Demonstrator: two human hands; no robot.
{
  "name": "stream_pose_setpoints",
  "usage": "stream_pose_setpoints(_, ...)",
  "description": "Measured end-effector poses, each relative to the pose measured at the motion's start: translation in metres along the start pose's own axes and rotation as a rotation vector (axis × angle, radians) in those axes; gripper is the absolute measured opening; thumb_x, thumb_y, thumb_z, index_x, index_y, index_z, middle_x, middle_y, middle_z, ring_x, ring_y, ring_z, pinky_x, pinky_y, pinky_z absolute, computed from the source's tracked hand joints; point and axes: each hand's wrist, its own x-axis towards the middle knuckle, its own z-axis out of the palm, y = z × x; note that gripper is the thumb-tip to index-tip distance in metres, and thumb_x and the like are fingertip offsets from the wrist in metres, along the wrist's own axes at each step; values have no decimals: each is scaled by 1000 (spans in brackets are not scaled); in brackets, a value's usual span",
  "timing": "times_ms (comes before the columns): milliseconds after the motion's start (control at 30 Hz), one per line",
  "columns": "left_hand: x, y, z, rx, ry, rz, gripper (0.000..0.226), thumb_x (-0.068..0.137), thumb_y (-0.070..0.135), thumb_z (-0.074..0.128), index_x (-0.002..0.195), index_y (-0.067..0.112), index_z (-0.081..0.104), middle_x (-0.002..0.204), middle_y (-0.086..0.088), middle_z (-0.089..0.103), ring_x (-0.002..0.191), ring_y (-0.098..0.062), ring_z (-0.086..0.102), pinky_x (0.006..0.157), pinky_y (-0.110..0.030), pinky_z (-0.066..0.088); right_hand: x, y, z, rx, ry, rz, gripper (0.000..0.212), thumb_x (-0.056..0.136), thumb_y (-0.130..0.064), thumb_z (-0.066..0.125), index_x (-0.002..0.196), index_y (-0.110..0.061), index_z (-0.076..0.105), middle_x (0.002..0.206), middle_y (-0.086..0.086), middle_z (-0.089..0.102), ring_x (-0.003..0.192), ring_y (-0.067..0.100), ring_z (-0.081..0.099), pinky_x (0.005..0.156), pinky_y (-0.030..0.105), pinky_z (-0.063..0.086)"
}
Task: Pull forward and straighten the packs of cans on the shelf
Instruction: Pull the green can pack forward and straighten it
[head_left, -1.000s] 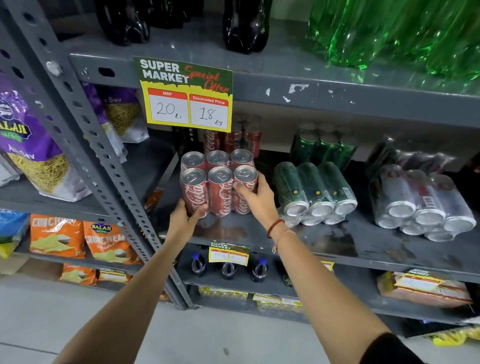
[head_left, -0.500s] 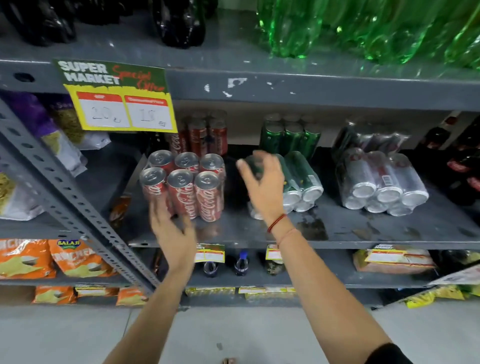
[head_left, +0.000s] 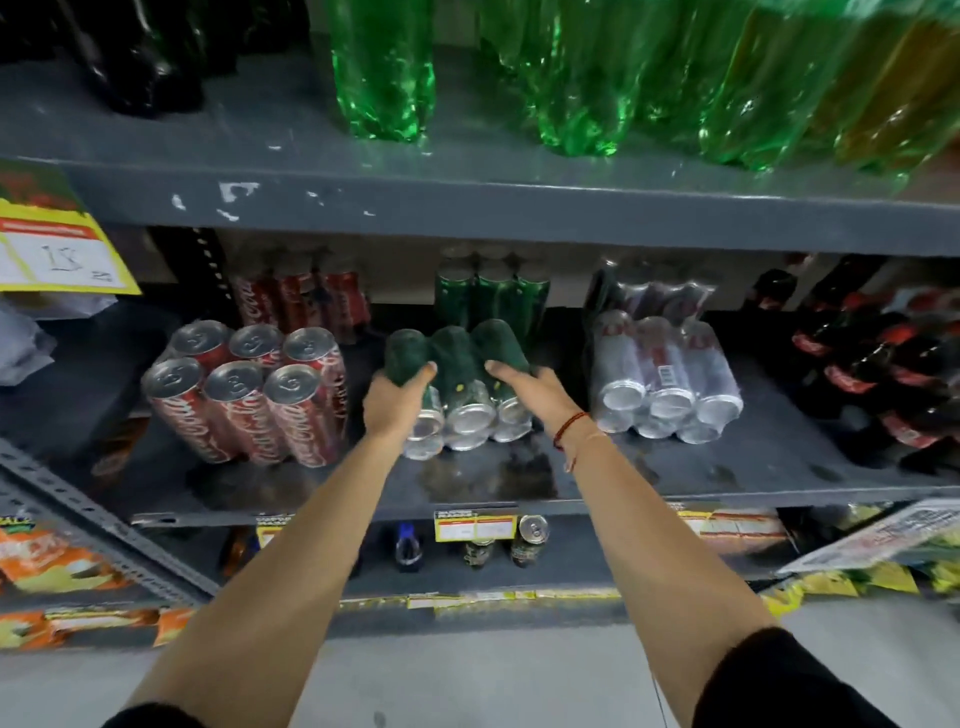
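A shrink-wrapped pack of green cans (head_left: 460, 384) lies on its side in the middle of the grey shelf (head_left: 519, 478), can ends facing me. My left hand (head_left: 395, 402) grips its left side and my right hand (head_left: 535, 395) grips its right side. A red cola can pack (head_left: 249, 395) stands upright to the left, near the shelf front. A silver can pack (head_left: 665, 379) lies on its side to the right. More red (head_left: 301, 301), green (head_left: 493, 291) and silver packs (head_left: 654, 291) stand at the back of the shelf.
Dark cola bottles (head_left: 872, 364) fill the shelf's right end. Green bottles (head_left: 571, 73) and dark bottles (head_left: 135, 57) stand on the shelf above. A yellow price sign (head_left: 57, 249) hangs at upper left. Loose cans (head_left: 527, 540) and snack packets (head_left: 57, 566) sit on lower shelves.
Both hands let go of the red cola pack, which now stands upright near the front. They moved right and took hold of the green can pack. The view shifted right.
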Motion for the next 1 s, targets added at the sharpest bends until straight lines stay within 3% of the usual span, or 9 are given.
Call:
stream_pose_setpoints(100, -16, -19, -4, -112, -51, 157, 53, 77, 43, 70, 121, 18, 57, 111, 0, 67, 104, -18, 63, 81, -24, 47, -14, 15, -5, 63, 6, -132, 43, 73, -38, 78, 104, -11, 66, 97, 7, 74, 87, 17, 70, 79, 27, 55)
stream_pose_setpoints(200, -40, -42, -11, -118, -102, 352, 68, 79, 44, 68, 137, 23, 40, 120, 12, 61, 104, 5, 60, 78, -7, 46, -37, 45, -10, 82, 4, -259, 57, 79, -33, 73, 125, -8, 52, 84, 11, 71, 64, 8, 61, 61, 18, 48)
stream_pose_setpoints(300, -52, -58, -12, -1, -151, 479, 81, 81, 39, 68, 145, 23, 22, 131, 16, 51, 115, 11, 50, 87, -2, 39, -47, 68, -19, 65, -18, -348, 60, 78, -26, 75, 129, -14, 46, 113, 10, 69, 95, 12, 67, 82, 22, 52)
stream_pose_setpoints(367, -50, -63, -10, 70, -178, 496, 80, 81, 34, 70, 144, 23, 22, 135, 8, 53, 119, 1, 52, 96, -15, 43, -45, 75, -24, 19, 7, -376, 63, 74, -21, 79, 127, -14, 45, 118, 3, 65, 108, 13, 63, 93, 24, 50)
stream_pose_setpoints(500, -43, -58, -4, 116, -161, 505, 79, 81, 27, 70, 144, 19, 23, 140, -4, 49, 126, -16, 49, 105, -44, 42, -39, 77, -25, -34, 75, -415, 64, 68, -22, 83, 120, -21, 45, 108, -11, 63, 102, 8, 61, 90, 14, 48)
stream_pose_setpoints(633, -52, -59, 3, 96, 64, 435, 83, 78, 35, 72, 144, 13, 26, 146, -11, 36, 133, -24, 39, 108, -50, 37, -34, 64, -36, 243, 109, -323, 78, 69, -59, 69, 132, -23, 42, 138, 3, 49, 126, 13, 47, 106, 27, 37)
stream_pose_setpoints(733, -94, -69, 25, 28, 275, 419, 70, 85, 33, 64, 142, 15, 28, 141, -13, 34, 127, -24, 40, 106, -52, 35, -22, 38, -46, 281, 50, -256, 90, 66, -78, 48, 140, -28, 35, 150, -6, 37, 131, 5, 35, 113, 32, 22)
stream_pose_setpoints(833, -137, -76, 61, -56, 102, 385, 68, 88, 25, 60, 144, 17, 24, 146, -8, 29, 133, -17, 34, 111, -49, 32, -6, 5, -47, 190, -100, -256, 93, 71, -80, 38, 145, -23, 31, 154, -3, 32, 138, 9, 29, 120, 40, 17)
stream_pose_setpoints(1000, -139, -63, 92, 44, -194, 326, 101, 79, 43, 68, 149, 21, -1, 159, -1, -9, 142, -8, -3, 113, -27, 7, 5, -18, -44, 64, -113, -244, 88, 71, -76, 36, 134, -16, 49, 144, 6, 48, 134, 18, 40, 118, 44, 22)
